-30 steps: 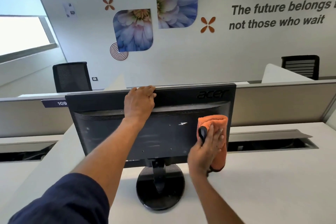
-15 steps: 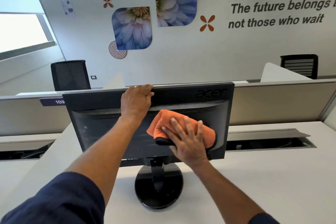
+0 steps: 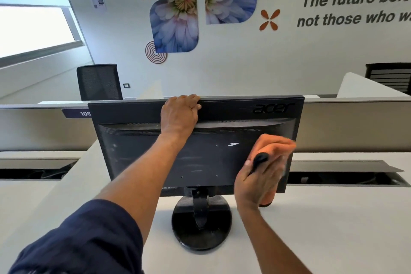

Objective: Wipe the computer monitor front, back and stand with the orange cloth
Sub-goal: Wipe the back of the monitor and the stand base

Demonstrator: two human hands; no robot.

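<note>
White surface (image 3: 333, 240) spreads across the lower frame, with the round black stand (image 3: 201, 229) at bottom centre. Right of it, the right hand (image 3: 260, 182), blurred, grips the orange cloth (image 3: 278, 144) and presses it on the lower right of the monitor (image 3: 155, 158) back. Higher up, the left hand (image 3: 180, 113), arm stretched forward, hooks over the monitor's top edge, fingers curled behind it. Flower decals (image 3: 175, 26) mark the far wall.
</note>
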